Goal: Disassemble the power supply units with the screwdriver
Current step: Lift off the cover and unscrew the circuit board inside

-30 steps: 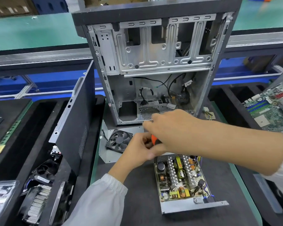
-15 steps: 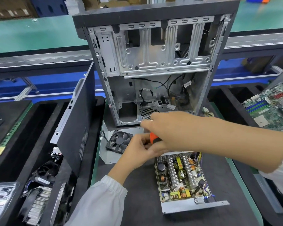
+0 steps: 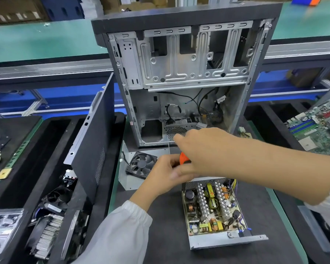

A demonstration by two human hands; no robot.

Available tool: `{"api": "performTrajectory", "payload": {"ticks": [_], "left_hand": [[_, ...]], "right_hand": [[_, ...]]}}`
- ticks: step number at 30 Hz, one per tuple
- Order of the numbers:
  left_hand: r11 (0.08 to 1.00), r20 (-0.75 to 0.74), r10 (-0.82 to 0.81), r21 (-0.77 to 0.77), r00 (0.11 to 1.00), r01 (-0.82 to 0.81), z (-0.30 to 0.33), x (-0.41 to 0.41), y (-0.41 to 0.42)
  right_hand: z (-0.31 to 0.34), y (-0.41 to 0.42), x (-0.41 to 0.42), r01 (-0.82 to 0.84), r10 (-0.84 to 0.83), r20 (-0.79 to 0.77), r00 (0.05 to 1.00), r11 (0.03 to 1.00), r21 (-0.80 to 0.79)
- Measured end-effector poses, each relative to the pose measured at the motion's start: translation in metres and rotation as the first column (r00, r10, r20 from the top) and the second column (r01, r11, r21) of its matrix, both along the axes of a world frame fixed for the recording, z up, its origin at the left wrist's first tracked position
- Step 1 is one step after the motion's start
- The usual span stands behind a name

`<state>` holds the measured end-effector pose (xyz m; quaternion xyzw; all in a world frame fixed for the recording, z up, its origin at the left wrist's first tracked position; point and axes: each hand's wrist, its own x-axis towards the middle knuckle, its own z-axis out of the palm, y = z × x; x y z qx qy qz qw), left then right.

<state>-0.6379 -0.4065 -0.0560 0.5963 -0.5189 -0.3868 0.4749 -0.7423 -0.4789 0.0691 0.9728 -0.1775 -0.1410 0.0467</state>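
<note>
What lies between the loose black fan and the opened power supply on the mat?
In the head view, the left hand and right hand, meeting on the orange screwdriver handle, sit between the fan and the power supply.

Bare matt metal case (image 3: 179, 60), glossy orange handle (image 3: 183, 158)

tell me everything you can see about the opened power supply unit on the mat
The power supply unit lies flat on the dark mat, its cover off and its circuit board facing up. The shallow tray looks like bare sheet metal, with a perforated far wall and a bent flange along the near edge. On the board sit finned heatsinks, copper-wound coils, yellow transformers and a dark capacitor, with wires at the right side. The right forearm crosses above its far end; whether either hand touches it cannot be told.
</note>
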Motion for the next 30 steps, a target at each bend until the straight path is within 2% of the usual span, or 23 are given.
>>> {"api": "performTrajectory", "payload": {"ticks": [2,3,6,9,11,13,15,16,18,21,23,24,28,30], "left_hand": [[1.000,0.054,0.007,0.005,0.999,-0.008,-0.001,0.000,-0.001],[1.000,0.049,0.015,0.007,0.999,-0.016,-0.002,0.001,-0.002],[0.998,0.000,0.051,0.024,0.999,-0.051,-0.004,0.002,-0.002],[1.000,-0.011,0.028,0.005,1.000,-0.028,-0.005,0.001,-0.001],[0.998,-0.007,0.049,0.025,0.999,-0.049,-0.006,0.001,-0.001],[0.999,-0.005,0.044,0.022,0.999,-0.043,-0.003,-0.001,0.000],[1.000,0.047,0.001,-0.007,0.999,-0.001,0.001,-0.003,0.000],[1.000,0.062,-0.005,-0.018,0.998,0.006,0.001,-0.002,-0.001],[1.000,0.003,0.021,0.000,1.000,-0.021,-0.001,0.000,-0.002],[1.000,-0.022,0.031,0.006,0.999,-0.031,-0.006,0.005,0.000],[1.000,-0.023,0.020,0.007,1.000,-0.020,-0.005,0.006,0.001],[0.999,-0.026,0.034,0.014,0.999,-0.033,-0.005,0.006,0.001],[0.999,0.039,-0.019,0.039,0.999,0.017,-0.004,0.005,0.000],[1.000,0.030,-0.012,0.017,0.999,0.011,-0.004,0.005,0.000]], "right_hand": [[-0.005,0.007,0.005,-0.018,0.016,-0.011,1.000,0.987,-0.162],[-0.007,0.008,0.005,-0.039,0.033,-0.037,0.999,0.983,-0.181],[-0.003,0.005,-0.002,-0.083,0.081,-0.091,0.993,0.996,-0.018],[0.004,-0.003,-0.009,-0.192,0.204,-0.069,0.976,0.969,0.155],[0.002,-0.003,-0.007,-0.138,0.148,-0.047,0.988,0.974,0.180],[-0.002,0.003,-0.001,-0.039,0.039,-0.019,0.999,0.999,0.022],[-0.007,0.008,0.005,-0.032,0.030,-0.016,0.999,0.987,-0.155],[-0.008,0.009,0.006,-0.043,0.036,-0.044,0.998,0.982,-0.184],[-0.006,0.009,0.002,-0.066,0.057,-0.087,0.995,0.992,-0.107],[0.000,0.002,-0.007,-0.133,0.152,-0.127,0.980,0.980,0.145],[0.001,0.000,-0.008,-0.116,0.141,-0.088,0.986,0.963,0.242],[-0.001,0.001,-0.006,-0.091,0.107,-0.063,0.992,0.974,0.208],[-0.011,0.009,0.003,0.016,-0.018,-0.019,1.000,0.993,-0.116],[-0.012,0.008,0.002,-0.047,0.042,-0.047,0.998,0.994,-0.096]]}}
